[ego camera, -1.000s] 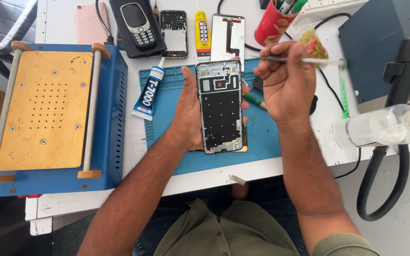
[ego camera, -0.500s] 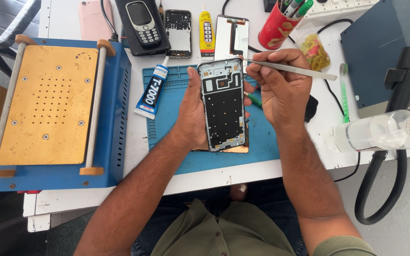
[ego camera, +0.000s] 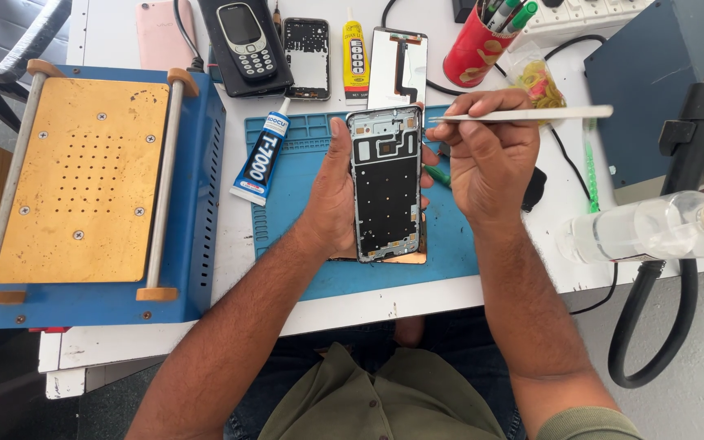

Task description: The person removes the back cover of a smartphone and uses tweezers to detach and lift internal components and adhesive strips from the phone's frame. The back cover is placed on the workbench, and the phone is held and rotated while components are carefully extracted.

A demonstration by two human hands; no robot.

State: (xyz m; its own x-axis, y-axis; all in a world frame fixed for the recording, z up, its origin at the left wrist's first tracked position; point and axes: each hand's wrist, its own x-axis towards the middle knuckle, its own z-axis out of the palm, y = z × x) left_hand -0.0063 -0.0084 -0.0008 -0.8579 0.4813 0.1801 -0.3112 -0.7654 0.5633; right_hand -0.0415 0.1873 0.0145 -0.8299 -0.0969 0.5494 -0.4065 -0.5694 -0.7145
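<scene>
My left hand (ego camera: 332, 195) grips an opened phone frame (ego camera: 386, 183), held upright above the blue work mat (ego camera: 303, 253), with the inner side facing me. My right hand (ego camera: 482, 159) pinches a pair of metal tweezers (ego camera: 523, 115), whose tip points left at the frame's top right corner. A green-handled tool (ego camera: 438, 174) lies on the mat between my hands, mostly hidden.
A blue heating machine with a brass plate (ego camera: 83, 183) stands at the left. A glue tube (ego camera: 261, 159), keypad phone (ego camera: 242, 31), bare phone board (ego camera: 307, 57), yellow tube (ego camera: 355, 50), display panel (ego camera: 398, 69), red pen cup (ego camera: 476, 50) and clear bottle (ego camera: 645, 230) surround the mat.
My left hand has lifted the phone frame off the mat and tilted it toward me. The right hand with the tweezers has come down to the frame's top right corner.
</scene>
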